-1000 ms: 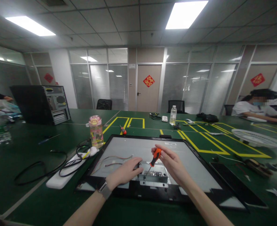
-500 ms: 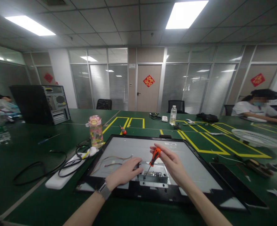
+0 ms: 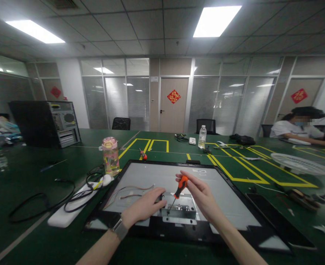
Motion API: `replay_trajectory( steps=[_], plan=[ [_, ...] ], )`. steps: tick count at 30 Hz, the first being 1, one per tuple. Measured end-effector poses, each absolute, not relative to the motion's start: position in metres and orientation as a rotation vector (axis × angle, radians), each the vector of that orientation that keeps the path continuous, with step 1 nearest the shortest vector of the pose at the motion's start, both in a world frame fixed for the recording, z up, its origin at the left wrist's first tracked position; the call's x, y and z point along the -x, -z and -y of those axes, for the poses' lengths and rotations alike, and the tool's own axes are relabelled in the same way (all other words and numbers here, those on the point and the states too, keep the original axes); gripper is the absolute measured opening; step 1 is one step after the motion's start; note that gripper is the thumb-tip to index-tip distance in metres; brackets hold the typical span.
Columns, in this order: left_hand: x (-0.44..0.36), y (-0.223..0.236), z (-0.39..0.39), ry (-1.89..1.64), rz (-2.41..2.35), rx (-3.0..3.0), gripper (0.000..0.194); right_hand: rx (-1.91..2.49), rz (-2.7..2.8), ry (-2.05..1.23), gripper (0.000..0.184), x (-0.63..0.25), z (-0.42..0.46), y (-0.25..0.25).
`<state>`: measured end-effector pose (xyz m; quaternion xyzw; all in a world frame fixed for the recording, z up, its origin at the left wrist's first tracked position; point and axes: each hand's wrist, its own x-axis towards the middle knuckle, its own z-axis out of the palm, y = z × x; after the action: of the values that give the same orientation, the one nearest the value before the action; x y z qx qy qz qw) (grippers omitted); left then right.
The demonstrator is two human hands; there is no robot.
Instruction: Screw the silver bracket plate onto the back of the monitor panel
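My right hand has its fingers closed round the orange and black handle of a screwdriver. The screwdriver leans, and its shaft reaches down to the left part of a silver metal bracket. My left hand, with a watch on its wrist, grips the left end of that bracket between thumb and fingers. The bracket sits at the near middle of a flat display panel with a grey back and black frame. Thin wires lie on the panel left of the bracket. The exact spot under the screwdriver tip is too small to make out.
Left of the panel are a white power strip with black cables and a pink-lidded bottle. A computer case stands farther back. Another screwdriver lies beyond the panel. A dark slab lies at right; a person sits beyond.
The view has shifted slightly. My right hand still holds the screwdriver over the bracket, and my left hand stays at the bracket's left end.
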<state>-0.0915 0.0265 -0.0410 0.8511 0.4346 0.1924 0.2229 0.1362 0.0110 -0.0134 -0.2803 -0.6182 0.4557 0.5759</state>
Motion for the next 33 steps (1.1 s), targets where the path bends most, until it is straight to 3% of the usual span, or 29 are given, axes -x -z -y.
replay_trajectory(
  steps=[15, 22, 33],
  plan=[
    [0.0917, 0.0411, -0.0276, -0.51, -1.203, -2.35, 0.047, 0.703, 1.45, -0.999, 0.03, -0.1359, -0.011, 0.0142],
    [0.0937, 0.0465, -0.0306, -0.531, -1.189, -2.364, 0.047, 0.671, 1.413, -0.943, 0.018, -0.1334, -0.01, 0.0117],
    [0.0903, 0.0399, -0.0267, -0.524, -1.226, -2.353, 0.048, 0.686, 1.425, -1.047, 0.037, -0.1355, -0.0134, 0.0149]
  ],
)
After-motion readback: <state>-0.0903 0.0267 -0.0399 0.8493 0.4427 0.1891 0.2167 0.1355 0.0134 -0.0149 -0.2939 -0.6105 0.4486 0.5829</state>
